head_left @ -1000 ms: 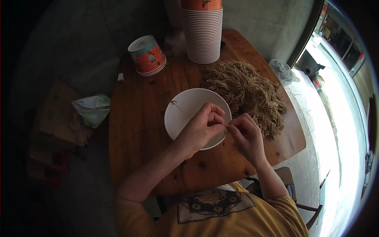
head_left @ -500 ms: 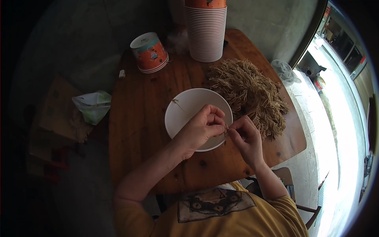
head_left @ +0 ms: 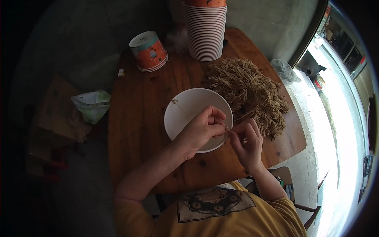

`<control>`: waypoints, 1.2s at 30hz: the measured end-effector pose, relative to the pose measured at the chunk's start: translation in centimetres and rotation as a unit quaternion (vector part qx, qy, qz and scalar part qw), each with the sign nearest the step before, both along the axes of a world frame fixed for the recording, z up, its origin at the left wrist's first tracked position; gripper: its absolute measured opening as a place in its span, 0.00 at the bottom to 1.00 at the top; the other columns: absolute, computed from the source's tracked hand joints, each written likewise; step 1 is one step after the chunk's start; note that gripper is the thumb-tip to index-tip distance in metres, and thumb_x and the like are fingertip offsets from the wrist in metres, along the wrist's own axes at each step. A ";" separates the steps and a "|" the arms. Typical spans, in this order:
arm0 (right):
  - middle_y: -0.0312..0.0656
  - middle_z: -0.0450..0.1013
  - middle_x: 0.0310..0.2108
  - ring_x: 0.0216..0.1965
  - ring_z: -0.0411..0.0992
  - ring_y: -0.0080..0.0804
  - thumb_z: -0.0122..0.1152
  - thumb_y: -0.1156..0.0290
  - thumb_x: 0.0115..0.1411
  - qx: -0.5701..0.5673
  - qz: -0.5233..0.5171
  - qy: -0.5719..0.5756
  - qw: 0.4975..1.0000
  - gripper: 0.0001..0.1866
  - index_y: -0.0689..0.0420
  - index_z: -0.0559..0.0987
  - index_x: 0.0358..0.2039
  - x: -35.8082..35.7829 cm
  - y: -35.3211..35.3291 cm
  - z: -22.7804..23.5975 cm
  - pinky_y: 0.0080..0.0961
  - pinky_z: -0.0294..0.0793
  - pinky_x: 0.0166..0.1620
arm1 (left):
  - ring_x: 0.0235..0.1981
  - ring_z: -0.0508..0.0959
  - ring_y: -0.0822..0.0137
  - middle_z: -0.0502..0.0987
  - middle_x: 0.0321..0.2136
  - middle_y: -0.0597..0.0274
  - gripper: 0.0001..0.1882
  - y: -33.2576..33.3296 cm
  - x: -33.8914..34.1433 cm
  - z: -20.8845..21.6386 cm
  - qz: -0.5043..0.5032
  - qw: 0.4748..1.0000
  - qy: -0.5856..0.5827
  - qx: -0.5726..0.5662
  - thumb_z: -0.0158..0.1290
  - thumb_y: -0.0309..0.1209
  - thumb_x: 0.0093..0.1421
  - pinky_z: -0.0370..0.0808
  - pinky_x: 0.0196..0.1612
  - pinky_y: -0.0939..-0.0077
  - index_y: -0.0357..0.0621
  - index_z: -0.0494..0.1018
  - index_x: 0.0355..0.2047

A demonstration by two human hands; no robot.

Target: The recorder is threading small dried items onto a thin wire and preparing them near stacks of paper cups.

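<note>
My left hand [head_left: 208, 123] is over a white bowl [head_left: 177, 118], its thumb and fingers pinched on a small tan strand [head_left: 226, 132]. Just to the right, my right hand [head_left: 248, 141] pinches at the same strand, fingertips nearly meeting those of the left, past the bowl's right rim. Both hands partly hide the strand, so its full shape cannot be made out. A thin tan sprig [head_left: 176, 103] lies at the bowl's upper left inside. Behind and right of the hands spreads a large heap of tan stringy strands [head_left: 252, 93].
On the wooden table [head_left: 138, 130] stand a tall stack of paper tubs [head_left: 206, 33] at the back and a shorter upside-down stack of orange tubs [head_left: 150, 53] at the back left. A plastic bag [head_left: 92, 106] is beyond the left edge; a chair [head_left: 310, 213] is at lower right.
My right hand has shifted slightly, its fingers curling a little more. My left hand keeps its pinch at nearly the same spot. The view has moved slightly.
</note>
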State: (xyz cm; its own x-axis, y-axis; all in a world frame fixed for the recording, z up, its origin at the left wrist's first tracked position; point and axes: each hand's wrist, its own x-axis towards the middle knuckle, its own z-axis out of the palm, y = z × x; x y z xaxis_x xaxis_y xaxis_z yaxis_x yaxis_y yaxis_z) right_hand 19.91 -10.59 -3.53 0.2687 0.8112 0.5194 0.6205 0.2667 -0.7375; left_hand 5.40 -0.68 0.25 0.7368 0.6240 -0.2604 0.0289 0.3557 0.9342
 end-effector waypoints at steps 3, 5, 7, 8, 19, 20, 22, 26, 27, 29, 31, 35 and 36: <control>0.37 0.64 0.26 0.23 0.65 0.26 0.63 0.78 0.49 0.015 -0.008 -0.018 1.000 0.06 0.58 0.73 0.27 -0.2 0.0 0.0 0.20 0.66 0.20 | 0.32 0.70 0.77 0.71 0.32 0.66 0.13 0.3 -0.1 -0.3 -0.008 0.999 -0.018 -0.044 0.51 0.22 0.54 0.68 0.39 0.83 0.41 0.65 0.41; 0.37 0.64 0.25 0.23 0.65 0.27 0.63 0.78 0.49 0.020 -0.016 -0.026 0.999 0.07 0.58 0.73 0.26 -0.2 0.0 -0.1 0.20 0.65 0.20 | 0.32 0.70 0.77 0.71 0.31 0.66 0.13 0.3 -0.1 -0.3 -0.008 0.998 -0.019 -0.055 0.52 0.22 0.54 0.68 0.39 0.83 0.41 0.66 0.40; 0.37 0.64 0.25 0.23 0.65 0.27 0.63 0.78 0.48 0.021 -0.029 -0.042 0.998 0.07 0.57 0.73 0.26 -0.2 -0.1 -0.1 0.21 0.65 0.20 | 0.32 0.70 0.77 0.71 0.31 0.66 0.12 0.3 -0.2 -0.3 -0.008 0.998 -0.021 -0.066 0.52 0.22 0.54 0.68 0.39 0.83 0.41 0.66 0.40; 0.37 0.64 0.25 0.23 0.65 0.27 0.63 0.78 0.48 0.021 -0.030 -0.043 0.998 0.07 0.57 0.73 0.26 -0.2 -0.1 -0.1 0.21 0.65 0.20 | 0.32 0.70 0.77 0.71 0.31 0.66 0.11 0.2 -0.1 -0.4 -0.011 0.997 -0.027 -0.066 0.51 0.22 0.54 0.68 0.38 0.83 0.41 0.66 0.39; 0.38 0.64 0.25 0.22 0.66 0.28 0.62 0.77 0.48 -0.011 -0.025 -0.019 0.999 0.06 0.58 0.73 0.26 -0.5 -0.1 0.1 0.22 0.66 0.21 | 0.32 0.69 0.77 0.71 0.30 0.67 0.07 -0.2 -0.1 -0.5 -0.010 0.996 -0.053 -0.070 0.50 0.21 0.54 0.66 0.38 0.84 0.42 0.68 0.34; 0.38 0.64 0.25 0.22 0.66 0.28 0.62 0.77 0.48 -0.011 -0.026 -0.019 0.999 0.06 0.58 0.73 0.26 -0.4 -0.1 0.2 0.22 0.66 0.21 | 0.32 0.69 0.77 0.71 0.31 0.67 0.07 -0.2 -0.2 -0.5 -0.019 0.996 -0.056 -0.067 0.50 0.21 0.54 0.67 0.39 0.84 0.41 0.68 0.34; 0.38 0.64 0.25 0.22 0.66 0.28 0.62 0.77 0.48 -0.015 -0.025 -0.017 0.999 0.06 0.58 0.73 0.26 -0.4 0.0 0.2 0.22 0.66 0.20 | 0.32 0.68 0.77 0.70 0.31 0.67 0.07 -0.3 -0.1 -0.5 -0.028 0.996 -0.058 -0.064 0.50 0.21 0.54 0.67 0.39 0.84 0.41 0.69 0.35; 0.38 0.64 0.25 0.22 0.66 0.28 0.63 0.77 0.48 -0.016 -0.024 -0.015 0.999 0.06 0.58 0.73 0.25 -0.4 0.0 0.3 0.22 0.66 0.20 | 0.32 0.69 0.77 0.70 0.31 0.68 0.08 -0.6 -0.1 -0.3 -0.026 0.998 -0.040 -0.050 0.51 0.23 0.55 0.68 0.40 0.84 0.40 0.69 0.36; 0.38 0.64 0.25 0.22 0.66 0.28 0.63 0.77 0.48 -0.015 -0.026 -0.016 0.999 0.06 0.58 0.73 0.25 -0.4 0.1 0.2 0.22 0.66 0.20 | 0.32 0.69 0.78 0.70 0.31 0.69 0.08 -0.7 -0.1 -0.2 -0.026 0.998 -0.031 -0.037 0.52 0.23 0.55 0.68 0.41 0.84 0.40 0.70 0.36; 0.38 0.64 0.24 0.22 0.66 0.28 0.63 0.77 0.48 -0.015 -0.028 -0.018 0.999 0.06 0.58 0.73 0.25 -0.4 0.0 0.2 0.22 0.66 0.20 | 0.33 0.69 0.78 0.71 0.31 0.68 0.08 -0.8 -0.1 0.1 -0.025 0.999 -0.021 -0.019 0.52 0.24 0.55 0.68 0.41 0.84 0.39 0.70 0.36; 0.38 0.65 0.26 0.23 0.67 0.28 0.63 0.77 0.48 -0.029 -0.024 -0.008 0.999 0.07 0.58 0.73 0.25 -0.4 0.0 0.2 0.22 0.66 0.21 | 0.33 0.69 0.78 0.71 0.32 0.68 0.08 -0.8 -0.1 0.1 -0.024 1.000 -0.011 -0.001 0.52 0.24 0.55 0.68 0.41 0.84 0.39 0.70 0.36; 0.39 0.65 0.29 0.25 0.67 0.28 0.64 0.77 0.48 -0.022 -0.053 0.069 0.996 0.07 0.57 0.73 0.26 -0.8 0.1 0.6 0.22 0.66 0.21 | 0.32 0.70 0.77 0.70 0.31 0.68 0.08 -0.6 0.0 -0.3 -0.010 1.000 -0.008 0.000 0.53 0.23 0.55 0.68 0.40 0.83 0.40 0.69 0.36; 0.39 0.65 0.30 0.27 0.67 0.30 0.65 0.77 0.47 -0.010 -0.053 0.035 0.998 0.08 0.56 0.74 0.27 -0.7 0.1 0.5 0.22 0.67 0.23 | 0.33 0.70 0.77 0.70 0.31 0.67 0.09 -0.6 0.0 -0.3 -0.005 1.000 -0.010 -0.002 0.53 0.23 0.54 0.69 0.40 0.83 0.40 0.68 0.36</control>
State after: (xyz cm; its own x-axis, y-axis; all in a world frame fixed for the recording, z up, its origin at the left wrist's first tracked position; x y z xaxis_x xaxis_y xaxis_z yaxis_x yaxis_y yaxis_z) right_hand 19.26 -10.51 -2.99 0.3878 0.7868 0.4801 0.5918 0.1868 -0.7841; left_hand 5.39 -1.23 -0.08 0.7479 0.6158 -0.2477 0.0135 0.3590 0.9332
